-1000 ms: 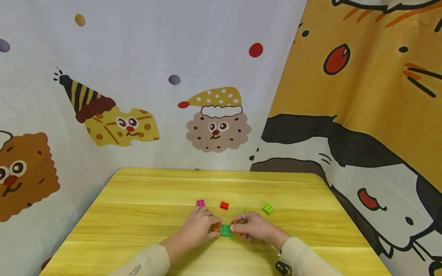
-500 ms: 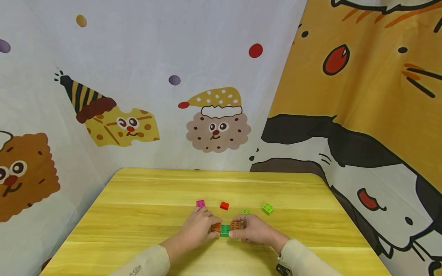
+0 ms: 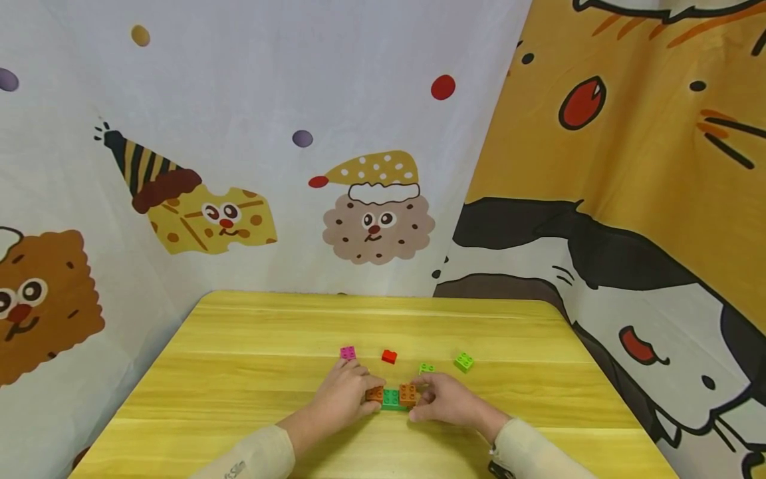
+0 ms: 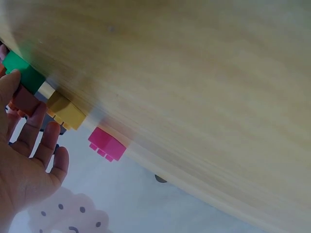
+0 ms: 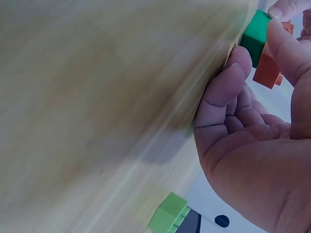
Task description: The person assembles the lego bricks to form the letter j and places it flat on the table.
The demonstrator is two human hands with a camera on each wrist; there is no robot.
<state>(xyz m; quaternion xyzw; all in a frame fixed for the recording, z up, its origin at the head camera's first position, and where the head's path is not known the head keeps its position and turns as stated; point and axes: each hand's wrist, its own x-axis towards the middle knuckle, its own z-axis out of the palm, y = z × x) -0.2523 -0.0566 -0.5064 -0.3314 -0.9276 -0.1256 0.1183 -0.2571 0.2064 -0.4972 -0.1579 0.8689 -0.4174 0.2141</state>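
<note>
On the wood-grain tabletop (image 3: 269, 352), a magenta-pink studded plastic brick (image 3: 348, 352) lies just beyond the outer fingers of the left hand (image 3: 350, 389). That hand's thumb and index are clamped on the first orange-brown studded plastic brick (image 3: 374, 394), at the left end of a green studded plastic brick (image 3: 391, 398). Past the same fingers, the left wrist view shows a yellow studded plastic brick (image 4: 65, 110). A small red plastic brick with a notched top (image 3: 389, 357) lies beyond the gap between both hands' fingers. Next, the second orange-brown studded plastic brick (image 3: 407, 394) sits on the green one's right end, beside the right hand (image 3: 445, 399); its thumb and index are apart, though whether they touch it I cannot tell. Just beyond those fingers is one lime-green studded plastic brick (image 3: 427, 368); another lime-green brick (image 3: 463, 362) lies farther right, beyond the knuckles.
</note>
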